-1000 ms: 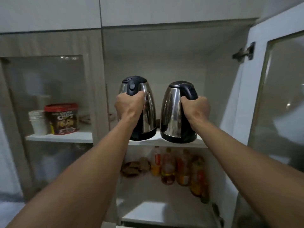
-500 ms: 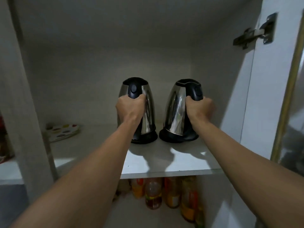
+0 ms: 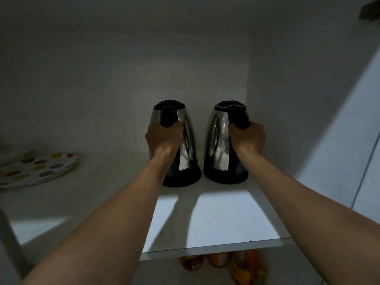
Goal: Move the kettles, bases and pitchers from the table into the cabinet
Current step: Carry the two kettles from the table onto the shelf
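Both hands are closed around black handles: the left hand (image 3: 162,138) holds the left kettle (image 3: 181,140) and the right hand (image 3: 247,137) holds the right kettle (image 3: 220,138). Half a second ago the two kettles were nearer the front of the shelf (image 3: 216,221); now they stand deeper inside the cabinet, upright, side by side and almost touching, close to the back wall (image 3: 102,89). It seems they rest on the shelf, so this pair is probably placed and the fingers only need to let go. Whether other items wait on the table cannot be seen. On the left lies a plate with coloured dots (image 3: 37,169), well apart from the kettles. Below the shelf some bottles (image 3: 218,260) stand in dim light.
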### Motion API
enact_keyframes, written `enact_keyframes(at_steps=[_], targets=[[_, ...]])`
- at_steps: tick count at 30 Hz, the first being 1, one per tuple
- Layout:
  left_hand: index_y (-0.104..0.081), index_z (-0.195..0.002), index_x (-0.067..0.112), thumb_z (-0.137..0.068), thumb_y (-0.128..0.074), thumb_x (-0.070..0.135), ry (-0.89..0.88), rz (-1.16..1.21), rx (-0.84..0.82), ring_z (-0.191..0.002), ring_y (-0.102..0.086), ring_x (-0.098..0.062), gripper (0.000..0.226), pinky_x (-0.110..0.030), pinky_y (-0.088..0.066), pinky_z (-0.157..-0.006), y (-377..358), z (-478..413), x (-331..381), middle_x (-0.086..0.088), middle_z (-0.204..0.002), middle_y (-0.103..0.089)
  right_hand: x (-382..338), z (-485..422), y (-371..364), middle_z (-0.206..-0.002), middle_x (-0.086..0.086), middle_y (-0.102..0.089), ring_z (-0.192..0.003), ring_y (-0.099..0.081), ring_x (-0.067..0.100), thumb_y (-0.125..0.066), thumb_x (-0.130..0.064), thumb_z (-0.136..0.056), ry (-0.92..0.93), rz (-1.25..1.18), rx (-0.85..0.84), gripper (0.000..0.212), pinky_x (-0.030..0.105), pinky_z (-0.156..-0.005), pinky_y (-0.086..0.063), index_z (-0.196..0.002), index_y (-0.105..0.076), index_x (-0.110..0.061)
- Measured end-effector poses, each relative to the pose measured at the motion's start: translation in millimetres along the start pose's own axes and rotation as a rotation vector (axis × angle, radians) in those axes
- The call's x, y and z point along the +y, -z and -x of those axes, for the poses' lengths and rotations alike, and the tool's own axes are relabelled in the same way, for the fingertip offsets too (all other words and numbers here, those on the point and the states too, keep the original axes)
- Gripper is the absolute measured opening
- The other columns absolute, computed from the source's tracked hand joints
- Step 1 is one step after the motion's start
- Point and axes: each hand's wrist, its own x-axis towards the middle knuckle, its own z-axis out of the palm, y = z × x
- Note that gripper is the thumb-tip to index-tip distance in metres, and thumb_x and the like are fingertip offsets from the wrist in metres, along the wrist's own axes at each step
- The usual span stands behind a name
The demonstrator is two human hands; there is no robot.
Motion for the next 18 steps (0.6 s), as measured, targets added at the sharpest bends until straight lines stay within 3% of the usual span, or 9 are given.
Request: enact_keyframes(at_steps=[5,9,12,16,18], targets=[[-0.071,-0.083,0.004,-0.078,-0.065,0.032,0.026,0.011,-0.036,-0.068,-0.072,-0.026,0.029,-0.035,-0.062,-0.067,-7.5,-2.1,1.1,-0.010,-0.074,-0.073,2.8,-6.1,2.0,-0.081,0.011,-0.064,-0.079,-0.067,0.029,-0.067,-0.026,-0.084,-0.033,-0.003,-0.044,0.027,0.029,-0.063,-0.043,-0.095,-0.070,-0.001],[-0.064,-0.072,0.009,-0.083,-0.061,0.025,0.074,-0.006,-0.100,-0.058,-0.064,-0.024,0.020,-0.032,-0.056,-0.063,-13.8,5.2,0.6,-0.006,-0.061,-0.065,4.2,-10.1,1.0,-0.081,0.012,-0.066,-0.080,-0.070,0.032,-0.064,-0.023,-0.083,-0.031,-0.012,-0.100,0.021,0.032,-0.060,-0.048,-0.091,-0.068,-0.004],[-0.060,-0.066,0.012,-0.083,-0.060,0.023,0.074,-0.020,-0.101,-0.054,-0.063,-0.020,0.021,-0.031,-0.056,-0.064,-14.1,9.2,3.0,-0.003,-0.057,-0.064,4.5,-11.6,2.4,-0.087,0.012,-0.065,-0.080,-0.066,0.031,-0.063,-0.021,-0.086,-0.026,-0.017,-0.099,0.024,0.030,-0.063,-0.045,-0.100,-0.068,-0.003],[-0.064,-0.069,0.009,-0.081,-0.060,0.021,0.089,-0.060,-0.087,-0.064,-0.068,-0.025,0.017,-0.031,-0.056,-0.064,-12.8,14.4,1.8,-0.006,-0.063,-0.068,6.2,-8.2,4.4,-0.104,0.014,-0.070,-0.094,-0.067,0.033,-0.063,-0.021,-0.087,-0.023,0.015,-0.100,0.027,0.028,-0.067,-0.042,-0.109,-0.066,-0.005],[-0.070,-0.085,0.005,-0.080,-0.063,0.021,0.073,-0.119,-0.065,-0.077,-0.071,-0.028,0.018,-0.029,-0.051,-0.061,-12.2,23.7,-5.2,-0.010,-0.078,-0.073,10.9,-2.6,5.5,-0.109,0.012,-0.069,-0.100,-0.067,0.032,-0.067,-0.022,-0.085,-0.040,0.011,-0.106,0.034,0.027,-0.069,-0.041,-0.115,-0.063,-0.008]])
